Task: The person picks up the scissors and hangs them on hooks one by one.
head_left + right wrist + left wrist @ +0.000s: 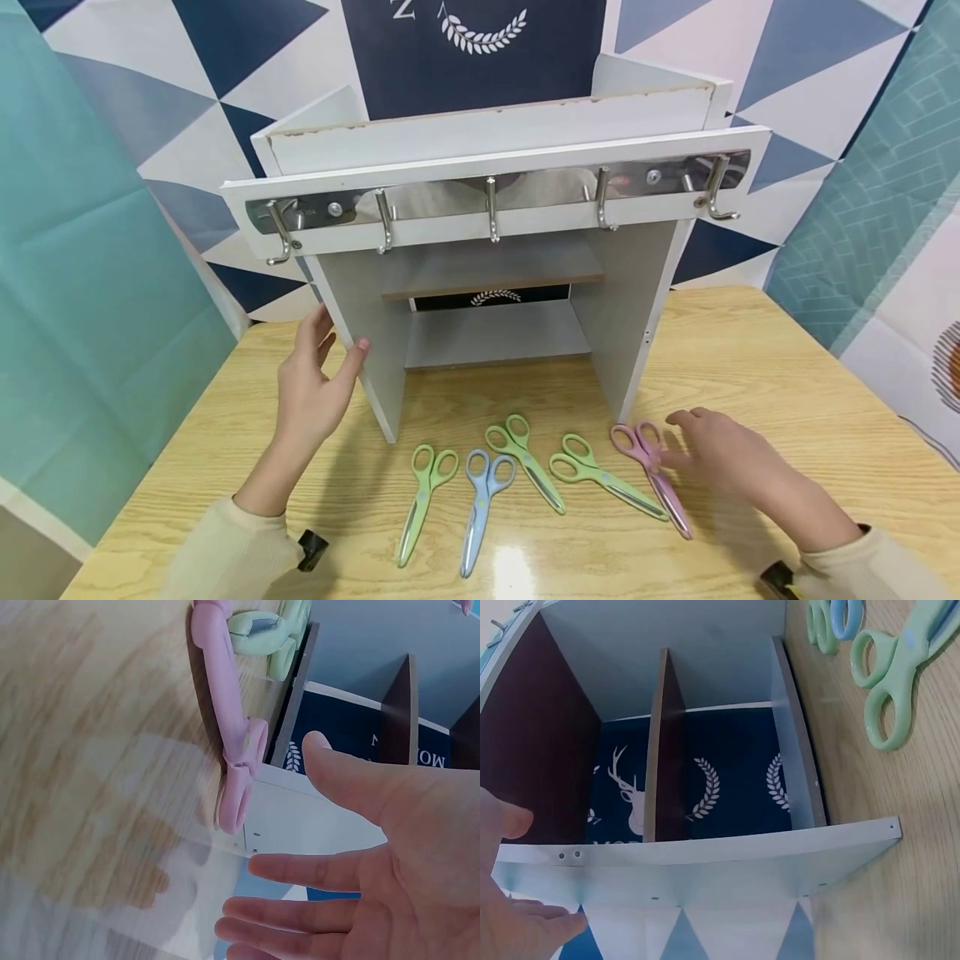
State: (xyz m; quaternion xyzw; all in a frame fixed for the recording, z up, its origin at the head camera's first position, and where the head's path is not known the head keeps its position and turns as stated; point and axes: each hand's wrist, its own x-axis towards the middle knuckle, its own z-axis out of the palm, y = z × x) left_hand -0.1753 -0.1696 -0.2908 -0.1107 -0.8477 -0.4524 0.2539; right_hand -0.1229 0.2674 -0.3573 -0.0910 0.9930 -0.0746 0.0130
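Note:
A white shelf unit stands on the wooden table, its front rail carrying several metal hooks. My left hand is at the unit's left side panel, thumb near the front edge and fingers along the outer side. In the left wrist view the thumb and straight fingers of that hand lie on either side of the panel edge. Pink scissors lie by the right panel's foot. My right hand is beside their handles, thumb and fingers spread apart in the right wrist view, with nothing held.
Left of the pink scissors lie blue scissors and three green pairs, including the leftmost green scissors. A metal hook strip juts above the unit's opening. A patterned cloth hangs behind the table.

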